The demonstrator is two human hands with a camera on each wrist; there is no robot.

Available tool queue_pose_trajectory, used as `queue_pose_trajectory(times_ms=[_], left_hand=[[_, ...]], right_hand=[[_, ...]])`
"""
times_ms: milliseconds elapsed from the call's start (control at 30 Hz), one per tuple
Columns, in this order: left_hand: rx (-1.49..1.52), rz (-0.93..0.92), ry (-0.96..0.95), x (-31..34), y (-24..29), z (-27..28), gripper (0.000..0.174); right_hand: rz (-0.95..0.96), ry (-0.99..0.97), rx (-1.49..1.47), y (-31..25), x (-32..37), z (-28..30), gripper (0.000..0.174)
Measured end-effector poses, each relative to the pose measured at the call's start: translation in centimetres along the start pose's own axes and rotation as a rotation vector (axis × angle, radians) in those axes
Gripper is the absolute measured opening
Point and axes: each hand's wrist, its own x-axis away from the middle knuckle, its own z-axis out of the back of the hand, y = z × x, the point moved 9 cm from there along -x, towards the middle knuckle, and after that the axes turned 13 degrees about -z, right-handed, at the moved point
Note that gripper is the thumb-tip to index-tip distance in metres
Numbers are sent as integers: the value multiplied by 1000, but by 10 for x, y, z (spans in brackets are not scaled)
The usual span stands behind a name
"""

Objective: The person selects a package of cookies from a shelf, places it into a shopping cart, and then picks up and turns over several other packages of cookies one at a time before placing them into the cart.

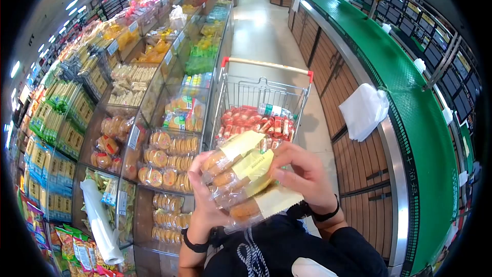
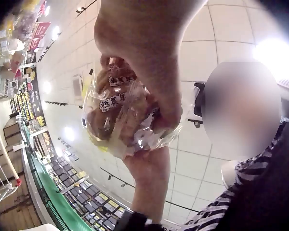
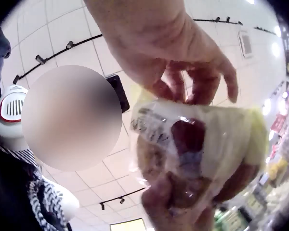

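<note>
Several bread rolls in clear and pale-yellow wrappers point(image 1: 251, 167) are fanned out in front of the person's body, over the near end of the cart. The left hand point(image 1: 206, 209) grips the packs at their clear ends, where the brown bread shows. At the yellow ends, the right hand point(image 1: 305, 174) pinches a wrapper edge between thumb and fingers. Dark printed characters mark the clear wrapping point(image 2: 116, 98) in the left wrist view. From the right wrist, the right fingers point(image 3: 202, 84) reach down to the wrapper's top edge, with the left thumb lower on the pack.
A metal shopping cart point(image 1: 269, 65) with red-wrapped packs point(image 1: 246, 118) stands just ahead. Snack bins point(image 1: 166, 159) line the left, with a plastic bag roll point(image 1: 97, 220) on them. A long green-topped counter point(image 1: 410, 98) with white bags point(image 1: 365, 110) runs along the right.
</note>
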Motion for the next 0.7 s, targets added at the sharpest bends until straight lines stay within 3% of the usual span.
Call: queue_pose_trajectory(times_ms=[100,200,400,700], left_hand=[[-51,-31,-3,0,2,1,139],[-104,-68,-7,0,4,2,139],[-228,-200,-33,-9,23,4,138],[-168,-157,-11,-2,15,4,135]], right_hand=[[-227,41,-302,21,2,-3,6],[-307,60,-454,32,5,-8,8],[-346,105,-598,39,6,-11,7],[-308,100,-579,40,5,-11,6]])
